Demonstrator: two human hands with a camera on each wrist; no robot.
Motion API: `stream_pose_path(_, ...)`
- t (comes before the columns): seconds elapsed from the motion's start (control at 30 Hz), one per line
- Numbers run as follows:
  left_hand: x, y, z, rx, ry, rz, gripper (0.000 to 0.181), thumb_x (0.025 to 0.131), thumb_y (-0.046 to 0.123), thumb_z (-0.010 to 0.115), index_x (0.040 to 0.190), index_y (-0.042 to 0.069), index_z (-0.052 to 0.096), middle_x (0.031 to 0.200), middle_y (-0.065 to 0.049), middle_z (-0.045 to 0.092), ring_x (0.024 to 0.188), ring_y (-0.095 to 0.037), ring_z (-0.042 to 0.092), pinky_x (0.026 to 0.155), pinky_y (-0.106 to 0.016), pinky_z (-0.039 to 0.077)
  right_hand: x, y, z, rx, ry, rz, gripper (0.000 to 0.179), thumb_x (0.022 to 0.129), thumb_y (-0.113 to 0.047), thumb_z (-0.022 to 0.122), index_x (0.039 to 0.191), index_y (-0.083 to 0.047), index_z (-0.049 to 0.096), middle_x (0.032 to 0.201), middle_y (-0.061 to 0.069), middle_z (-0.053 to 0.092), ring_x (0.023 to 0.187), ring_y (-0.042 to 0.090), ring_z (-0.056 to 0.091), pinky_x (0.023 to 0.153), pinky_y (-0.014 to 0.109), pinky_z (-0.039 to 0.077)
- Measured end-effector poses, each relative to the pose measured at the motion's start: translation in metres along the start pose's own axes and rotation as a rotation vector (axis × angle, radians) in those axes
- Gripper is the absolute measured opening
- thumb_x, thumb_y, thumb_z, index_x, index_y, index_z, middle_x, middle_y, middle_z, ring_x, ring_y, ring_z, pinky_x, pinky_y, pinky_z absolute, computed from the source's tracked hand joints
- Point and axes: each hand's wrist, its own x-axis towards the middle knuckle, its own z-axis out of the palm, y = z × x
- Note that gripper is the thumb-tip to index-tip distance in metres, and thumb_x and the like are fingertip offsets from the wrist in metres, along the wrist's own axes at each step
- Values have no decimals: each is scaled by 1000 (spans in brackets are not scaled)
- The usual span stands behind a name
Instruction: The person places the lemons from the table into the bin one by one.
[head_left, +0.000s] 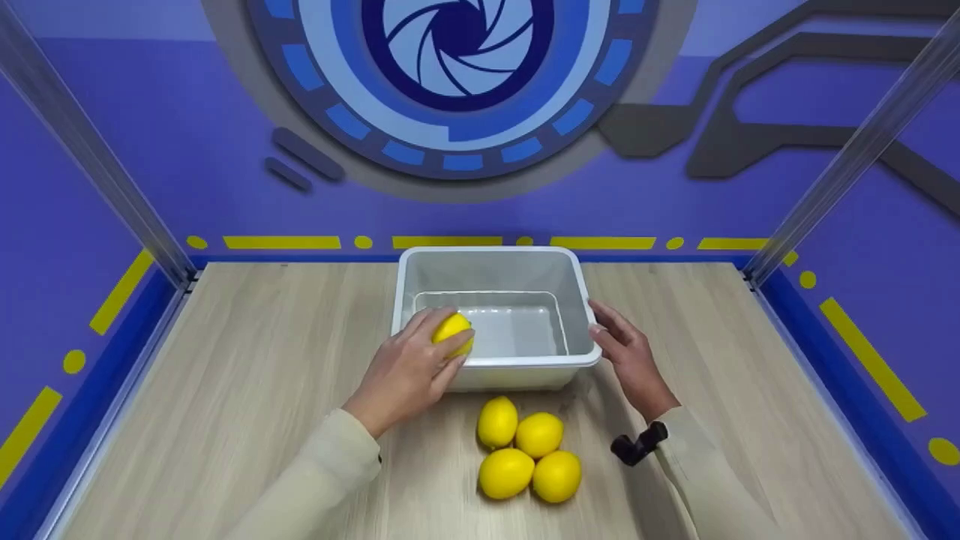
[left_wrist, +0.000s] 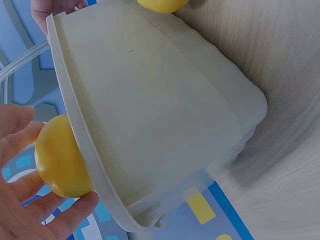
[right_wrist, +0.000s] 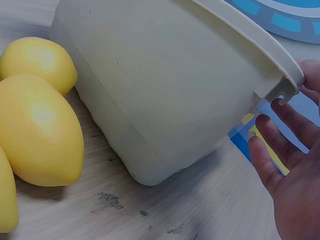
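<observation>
My left hand (head_left: pixel 409 367) holds a yellow lemon (head_left: pixel 452 334) at the front left of a light grey plastic bin (head_left: pixel 525 361). In the left wrist view, the fingers spread round this lemon (left_wrist: pixel 62 157), which sits right at the bin's rim. My right hand (head_left: pixel 634 360) is at the bin's right side, its thumb and fingertips at the rim by the front corner. The right wrist view shows its fingers (right_wrist: pixel 280 145) loosely extended beside the outer wall. Several more lemons (head_left: pixel 505 474) lie in a close group on the table before the bin.
The wood-patterned table (head_left: pixel 285 330) is bounded by a blue-purple printed back wall (head_left: pixel 360 214) and side panels. The bin stands near the back edge. A black band (head_left: pixel 639 444) is at the right sleeve's cuff.
</observation>
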Motion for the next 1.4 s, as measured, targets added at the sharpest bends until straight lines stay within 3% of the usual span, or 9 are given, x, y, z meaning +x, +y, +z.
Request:
stream_pose_path(0.4, 0, -2, 3, -7, -40, -48, 35, 94, 33, 60, 129, 27, 63, 141, -6, 51, 126, -23, 50, 91, -41, 55, 1, 1, 0, -19, -4, 18, 53, 98, -37, 53, 147, -26, 39, 152, 0, 40, 137, 17, 41, 94, 16, 47)
stream_pose_path(0.57, -2, -3, 6, 16, -44, -52, 31, 94, 32, 59, 122, 22, 68, 138, -4, 54, 127, -20, 50, 95, -39, 53, 3, 2, -1, -20, -16, 27, 53, 99, -34, 52, 149, -25, 37, 154, 2, 37, 139, 18, 39, 97, 18, 47)
stream_pose_path(0.83, -6, -3, 8, 46, -25, -22, 33, 94, 32, 59, 122, 17, 67, 131, -3, 59, 124, -19, 54, 100, -37, 50, 2, 1, -1, -22, -11, 29, 52, 99, -37, 52, 148, -28, 38, 153, -1, 39, 138, 16, 40, 98, 19, 46)
stream_pose_path(1.17, -11, 4, 4, 24, -10, 12, 34, 94, 31, 60, 126, 17, 64, 128, -3, 61, 119, -18, 57, 100, -35, 51, -4, -11, 2, 6, -12, 22, 52, 100, -32, 51, 149, -21, 38, 152, 4, 40, 137, 19, 40, 93, 15, 48)
stream_pose_path(1.3, -14, 7, 5, 27, 21, 47, 32, 93, 29, 62, 122, 17, 65, 125, -2, 62, 117, -17, 58, 99, -34, 51, -9, -22, 6, 16, -8, 44, 51, 100, -25, 51, 149, -17, 36, 152, 7, 40, 137, 21, 41, 95, 19, 48)
stream_pose_path(1.4, -16, 10, 4, 12, 22, 62, 31, 93, 28, 63, 121, 17, 66, 124, -2, 62, 116, -17, 58, 99, -33, 51, -7, -18, 4, 7, 1, 44, 52, 100, -27, 51, 149, -21, 36, 152, 5, 41, 137, 20, 42, 102, 27, 47)
